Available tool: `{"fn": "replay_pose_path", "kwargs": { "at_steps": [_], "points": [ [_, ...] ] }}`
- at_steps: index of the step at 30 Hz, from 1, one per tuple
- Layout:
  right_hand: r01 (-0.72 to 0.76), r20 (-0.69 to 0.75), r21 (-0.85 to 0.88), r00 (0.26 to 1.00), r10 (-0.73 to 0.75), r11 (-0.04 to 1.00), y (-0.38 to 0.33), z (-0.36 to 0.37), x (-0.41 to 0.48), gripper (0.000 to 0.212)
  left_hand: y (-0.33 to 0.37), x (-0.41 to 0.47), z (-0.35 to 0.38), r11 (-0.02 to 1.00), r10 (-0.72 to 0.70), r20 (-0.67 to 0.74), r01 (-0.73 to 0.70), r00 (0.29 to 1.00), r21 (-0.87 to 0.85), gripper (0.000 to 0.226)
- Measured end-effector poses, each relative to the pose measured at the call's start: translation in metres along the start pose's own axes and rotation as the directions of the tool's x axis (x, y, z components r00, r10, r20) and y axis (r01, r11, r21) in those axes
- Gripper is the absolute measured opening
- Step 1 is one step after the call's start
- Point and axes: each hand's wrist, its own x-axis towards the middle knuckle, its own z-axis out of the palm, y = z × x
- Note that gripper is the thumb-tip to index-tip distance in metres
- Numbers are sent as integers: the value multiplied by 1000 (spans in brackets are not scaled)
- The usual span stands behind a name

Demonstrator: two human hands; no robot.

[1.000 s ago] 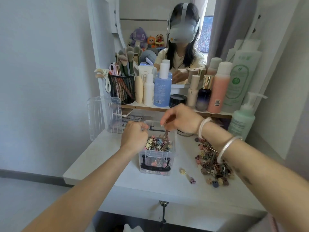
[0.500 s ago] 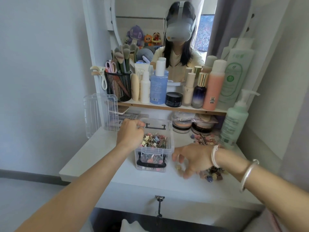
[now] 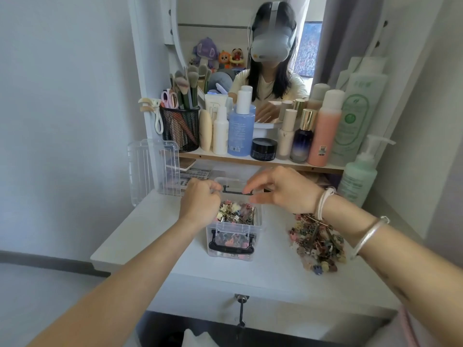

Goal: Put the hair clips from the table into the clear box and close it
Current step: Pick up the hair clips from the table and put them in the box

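Many small, colourful hair clips (image 3: 317,242) lie in a loose heap on the white worktop (image 3: 155,229), just to the right of the clear plastic box with black latch handles (image 3: 234,232) — so the transfer looks only part done. The box stands open near the middle of the worktop, already well filled with clips of the same kind, and its clear ribbed lid (image 3: 152,169) leans upright against the back of the dresser, well apart to the left.

Of the hands, the left hand (image 3: 200,204) is curled loosely at the box's left rim, fingers bent in; it seems to steady the box, though whether it pinches a clip I cannot tell. The right hand (image 3: 283,190) hovers above the box's far edge with thumb and fingers spread and slightly hooked — nothing visible in it, which reads as a hand that has let a clip drop into the box.

The step in hand, by my judgement, is the repeated carry from heap to box. The next move calls for the right hand to swing to the heap and gather a pinch of clips without scattering the small ones toward the worktop's edge. The box is nearly full, so the clips may need pressing level before the lid can seat and the latches close.
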Motion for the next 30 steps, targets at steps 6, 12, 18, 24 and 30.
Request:
{"fn": "replay_pose_path", "kwargs": {
  "at_steps": [6, 12, 18, 24, 30],
  "points": [
    [-221, 333, -390, 871, 361, 894, 38, -7, -29, 47, 0, 0, 5, 1000, 12, 7, -12, 1000, -29, 30],
    [-203, 362, -478, 841, 402, 855, 53, 16, -42, 48, 2, 2, 12, 999, 18, 17, -17, 1000, -39, 30],
    [-128, 380, -439, 871, 312, 890, 54, 28, -36, 46, 1, 3, 12, 999, 25, 17, -24, 1000, -22, 30],
    [-124, 316, -409, 910, 268, 904, 61, 30, -34, 34, 3, 3, 12, 1000, 27, 18, -26, 999, -10, 30],
    [-157, 232, -393, 937, 263, 906, 66, 19, -32, 31, 3, 2, 11, 1000, 25, 18, -25, 1000, -10, 29]
  ]
}}
